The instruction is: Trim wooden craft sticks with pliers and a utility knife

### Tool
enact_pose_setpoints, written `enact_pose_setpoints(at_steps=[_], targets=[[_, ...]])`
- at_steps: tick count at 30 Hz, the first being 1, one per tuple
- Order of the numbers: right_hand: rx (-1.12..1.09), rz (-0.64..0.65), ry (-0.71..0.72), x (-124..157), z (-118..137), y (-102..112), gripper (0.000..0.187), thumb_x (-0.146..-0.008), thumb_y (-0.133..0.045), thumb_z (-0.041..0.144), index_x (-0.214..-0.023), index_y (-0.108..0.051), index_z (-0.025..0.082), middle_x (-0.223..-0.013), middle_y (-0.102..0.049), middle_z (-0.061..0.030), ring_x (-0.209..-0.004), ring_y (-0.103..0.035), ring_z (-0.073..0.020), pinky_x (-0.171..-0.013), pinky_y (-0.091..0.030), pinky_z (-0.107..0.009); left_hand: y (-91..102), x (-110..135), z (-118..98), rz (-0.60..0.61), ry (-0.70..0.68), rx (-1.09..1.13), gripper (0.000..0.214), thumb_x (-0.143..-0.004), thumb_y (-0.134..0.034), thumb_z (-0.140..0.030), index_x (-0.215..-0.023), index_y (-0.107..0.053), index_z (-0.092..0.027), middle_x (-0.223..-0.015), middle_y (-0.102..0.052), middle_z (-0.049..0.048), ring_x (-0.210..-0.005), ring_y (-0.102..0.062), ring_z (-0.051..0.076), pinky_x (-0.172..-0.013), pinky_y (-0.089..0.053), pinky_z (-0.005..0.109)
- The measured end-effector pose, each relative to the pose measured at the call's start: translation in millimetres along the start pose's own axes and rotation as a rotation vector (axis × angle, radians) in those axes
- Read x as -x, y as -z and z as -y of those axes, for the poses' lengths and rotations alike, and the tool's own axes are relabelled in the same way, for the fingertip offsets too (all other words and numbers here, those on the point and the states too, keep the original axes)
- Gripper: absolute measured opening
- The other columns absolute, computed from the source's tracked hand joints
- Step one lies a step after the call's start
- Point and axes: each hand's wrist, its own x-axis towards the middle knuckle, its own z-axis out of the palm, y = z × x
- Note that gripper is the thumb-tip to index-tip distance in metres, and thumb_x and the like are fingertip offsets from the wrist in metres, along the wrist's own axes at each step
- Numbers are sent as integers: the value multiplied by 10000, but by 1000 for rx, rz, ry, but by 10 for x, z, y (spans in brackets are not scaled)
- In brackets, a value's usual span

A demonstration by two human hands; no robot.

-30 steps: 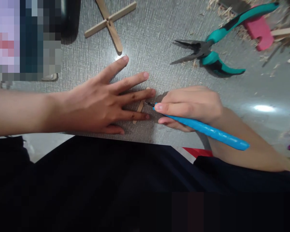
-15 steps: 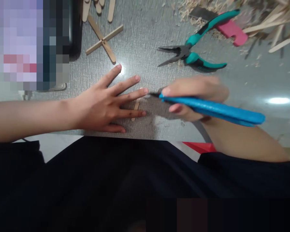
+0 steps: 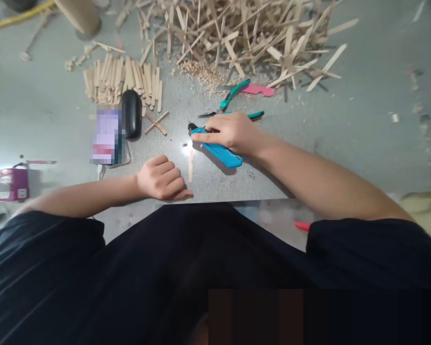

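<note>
My right hand (image 3: pixel 233 132) is wrapped over a blue utility knife (image 3: pixel 221 155), its index finger stretched along the handle. The knife's black front end points to the far left, low over the table. A small wooden craft stick (image 3: pixel 190 167) lies on the table between my hands, its upper end near the knife. My left hand (image 3: pixel 161 177) rests on the table to the left of that stick, fingers curled in and thumb pointing right, apart from the stick. Just beyond my right hand lie teal-handled pliers (image 3: pixel 233 95), partly covered by it.
Two craft sticks form a cross (image 3: pixel 156 123) left of the knife. Behind it are a black case (image 3: pixel 131 115), a phone (image 3: pixel 107 136) and rows of sticks (image 3: pixel 107 79). A large pile of sticks (image 3: pixel 233 33), shavings (image 3: pixel 201 72) and a pink-handled tool (image 3: pixel 258 89) lie farther back.
My left hand has drawn back left off the small stick and curled from spread fingers into a fist. My right hand has turned over the utility knife and moved it. The view has widened.
</note>
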Motion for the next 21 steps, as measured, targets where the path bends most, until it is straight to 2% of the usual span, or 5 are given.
enact_pose_setpoints(at_steps=[3, 6, 10, 14, 21], targets=[[11, 28, -43, -32, 46, -9, 571, -1236, -323, 390, -1411, -859, 296, -1124, -812, -110, -986, -660, -243, -796, -424, -400, -19, -2, -169, 121, -90, -520, 638, -989, -724, -817, -722, -666, -240, -675, -673, 78, -595, -521, 209, -631, -358, 420], [26, 8, -98, -92, 105, -7, 593, -1214, -308, 345, -1513, -810, 239, -1223, -836, -162, -1052, -673, -293, -853, -464, -449, -7, -45, -406, 271, 105, -696, 668, -1082, -609, -809, -1033, -753, -159, -917, -785, 158, -780, -691, 285, -731, -451, 428], [54, 6, -165, -194, 196, -8, 595, -1167, -370, 299, -1639, -716, 193, -1369, -835, -202, -1295, -663, -390, -1048, -486, -558, 33, -76, -625, 369, 275, -679, 453, -1155, -591, -521, -1252, -740, -104, -1176, -805, 209, -1028, -778, 355, -849, -513, 445], [37, 32, -264, -259, 261, 4, 632, -1141, -367, 246, -1703, -645, 171, -1562, -783, -201, -1549, -570, -427, -1241, -405, -646, 163, -11, -599, 349, 315, -643, 288, -1112, -527, -198, -1239, -775, -129, -1251, -796, 182, -1067, -796, 335, -851, -530, 430], [64, 29, -426, -217, 216, 211, 695, -1100, -462, 281, -1782, -538, 169, -1911, -437, -217, -1735, -423, -483, -1365, -331, -734, 239, 32, -488, 266, 328, -566, 269, -1113, -601, -257, -1268, -805, -174, -1362, -772, 172, -1275, -737, 356, -1107, -560, 496]])
